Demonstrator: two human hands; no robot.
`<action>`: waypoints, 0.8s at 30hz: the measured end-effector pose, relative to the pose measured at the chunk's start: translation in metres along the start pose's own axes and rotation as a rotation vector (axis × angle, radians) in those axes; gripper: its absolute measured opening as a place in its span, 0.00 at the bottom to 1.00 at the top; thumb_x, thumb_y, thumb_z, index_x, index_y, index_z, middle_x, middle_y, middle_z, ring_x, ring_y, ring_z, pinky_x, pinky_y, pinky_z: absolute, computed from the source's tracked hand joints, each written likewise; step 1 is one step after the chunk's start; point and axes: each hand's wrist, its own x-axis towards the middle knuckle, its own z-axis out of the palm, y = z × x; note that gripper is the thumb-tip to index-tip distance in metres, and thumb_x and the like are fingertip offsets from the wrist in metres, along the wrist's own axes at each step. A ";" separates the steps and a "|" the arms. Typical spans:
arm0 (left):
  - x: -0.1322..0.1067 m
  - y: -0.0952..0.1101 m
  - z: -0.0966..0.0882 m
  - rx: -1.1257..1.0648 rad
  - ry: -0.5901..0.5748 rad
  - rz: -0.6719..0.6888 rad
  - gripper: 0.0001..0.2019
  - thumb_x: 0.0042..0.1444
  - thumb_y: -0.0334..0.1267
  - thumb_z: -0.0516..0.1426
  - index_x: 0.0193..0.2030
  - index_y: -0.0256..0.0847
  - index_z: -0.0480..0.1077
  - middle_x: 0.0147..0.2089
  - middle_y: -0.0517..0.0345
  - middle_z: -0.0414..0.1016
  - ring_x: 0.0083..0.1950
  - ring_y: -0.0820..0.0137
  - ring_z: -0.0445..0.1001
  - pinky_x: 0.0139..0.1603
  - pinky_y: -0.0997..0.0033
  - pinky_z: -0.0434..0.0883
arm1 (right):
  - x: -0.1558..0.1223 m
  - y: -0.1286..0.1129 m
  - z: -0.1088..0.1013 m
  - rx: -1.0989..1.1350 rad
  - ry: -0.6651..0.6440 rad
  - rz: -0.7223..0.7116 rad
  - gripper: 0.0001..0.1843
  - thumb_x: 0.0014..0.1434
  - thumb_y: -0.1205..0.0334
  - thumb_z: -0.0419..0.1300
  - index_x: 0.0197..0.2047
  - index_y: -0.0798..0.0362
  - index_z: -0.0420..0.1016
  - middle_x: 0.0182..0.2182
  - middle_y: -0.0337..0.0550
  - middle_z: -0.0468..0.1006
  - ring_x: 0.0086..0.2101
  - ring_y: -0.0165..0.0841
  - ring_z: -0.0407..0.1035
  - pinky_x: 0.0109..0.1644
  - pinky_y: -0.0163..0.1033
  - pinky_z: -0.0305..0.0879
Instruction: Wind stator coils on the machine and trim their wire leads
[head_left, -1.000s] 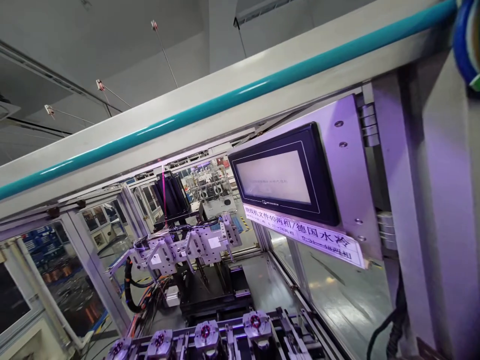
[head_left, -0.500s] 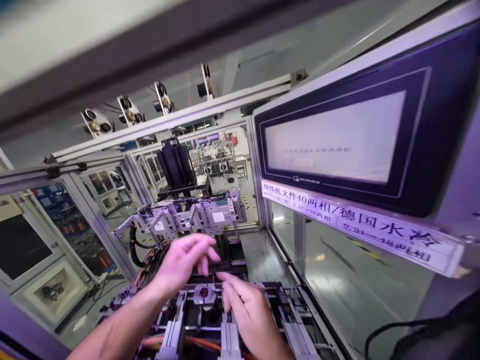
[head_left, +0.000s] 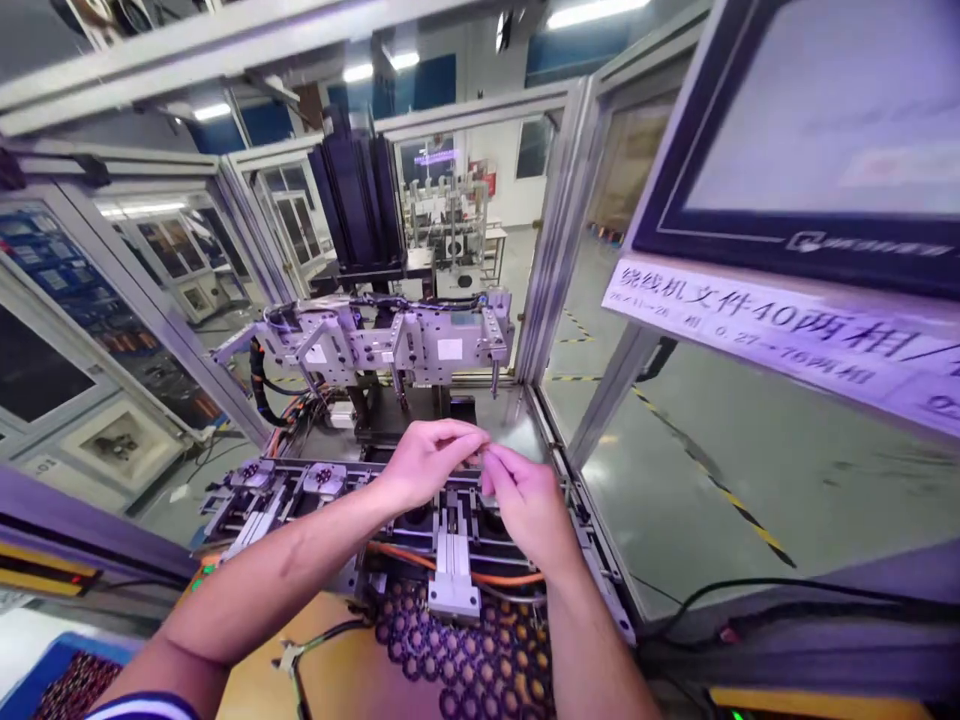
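Note:
My left hand (head_left: 429, 462) reaches over the machine with thumb and fingers pinched. Opposite it, my right hand (head_left: 531, 500) is also closed in a pinch. The fingertips of both hands meet above the row of metal fixtures, and whatever lies between them is too small or hidden to make out. To the left, a fixture holds a small dark-red round core (head_left: 324, 477), and another core (head_left: 250, 468) sits in the fixture beyond it. A slide block (head_left: 453, 590) stands out in front beneath my hands.
A plate carriage (head_left: 375, 345) with downward rods hangs behind my hands. A control screen (head_left: 832, 110) juts in at upper right. Many dark rings (head_left: 472, 650) lie on the yellow worktop (head_left: 352, 680) beside cutting pliers (head_left: 289, 655). A blue bin (head_left: 56, 655) stands lower left.
My hands were apart with fingers loosely bent; now their fingertips have come together, farther right over the fixtures. The view has shifted and tilted down, bringing the worktop and rings into sight.

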 end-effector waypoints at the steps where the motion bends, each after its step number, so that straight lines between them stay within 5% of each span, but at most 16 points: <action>1: -0.001 -0.006 0.003 -0.002 -0.004 0.004 0.15 0.55 0.46 0.63 0.40 0.34 0.81 0.42 0.47 0.82 0.39 0.68 0.77 0.38 0.70 0.72 | 0.002 0.001 0.001 -0.009 -0.005 0.005 0.21 0.66 0.52 0.51 0.26 0.55 0.70 0.20 0.37 0.68 0.23 0.26 0.62 0.31 0.33 0.59; 6: 0.009 -0.027 0.002 -0.044 0.011 0.040 0.11 0.51 0.39 0.66 0.39 0.35 0.81 0.41 0.49 0.83 0.41 0.67 0.78 0.47 0.67 0.74 | 0.008 0.009 0.005 -0.059 -0.030 0.058 0.20 0.64 0.55 0.52 0.23 0.55 0.68 0.19 0.36 0.67 0.22 0.25 0.61 0.31 0.33 0.58; 11: 0.030 -0.033 -0.006 -0.204 0.263 -0.001 0.07 0.57 0.37 0.61 0.34 0.36 0.79 0.38 0.52 0.83 0.30 0.76 0.73 0.30 0.76 0.69 | 0.012 0.018 0.001 0.021 -0.019 0.139 0.16 0.63 0.52 0.56 0.39 0.54 0.80 0.22 0.35 0.71 0.24 0.26 0.65 0.33 0.33 0.62; 13: 0.034 -0.038 -0.002 -0.294 0.340 -0.011 0.07 0.58 0.36 0.60 0.35 0.36 0.78 0.39 0.53 0.83 0.32 0.76 0.74 0.30 0.77 0.68 | 0.015 0.019 -0.002 0.023 0.012 0.159 0.15 0.62 0.53 0.58 0.43 0.53 0.80 0.22 0.34 0.71 0.23 0.25 0.64 0.31 0.32 0.62; 18: 0.035 -0.055 0.017 -0.340 0.138 0.024 0.05 0.55 0.34 0.63 0.35 0.36 0.80 0.36 0.53 0.83 0.38 0.72 0.77 0.40 0.72 0.72 | 0.027 0.013 -0.008 -0.093 -0.022 0.152 0.19 0.62 0.56 0.57 0.22 0.56 0.71 0.17 0.34 0.66 0.20 0.22 0.58 0.26 0.31 0.55; 24: 0.044 -0.064 0.017 -0.428 0.056 0.015 0.06 0.51 0.33 0.66 0.37 0.35 0.81 0.37 0.53 0.82 0.39 0.71 0.78 0.43 0.69 0.74 | 0.040 0.014 -0.013 -0.181 -0.054 0.154 0.18 0.61 0.61 0.57 0.20 0.56 0.71 0.16 0.33 0.65 0.18 0.21 0.55 0.23 0.31 0.50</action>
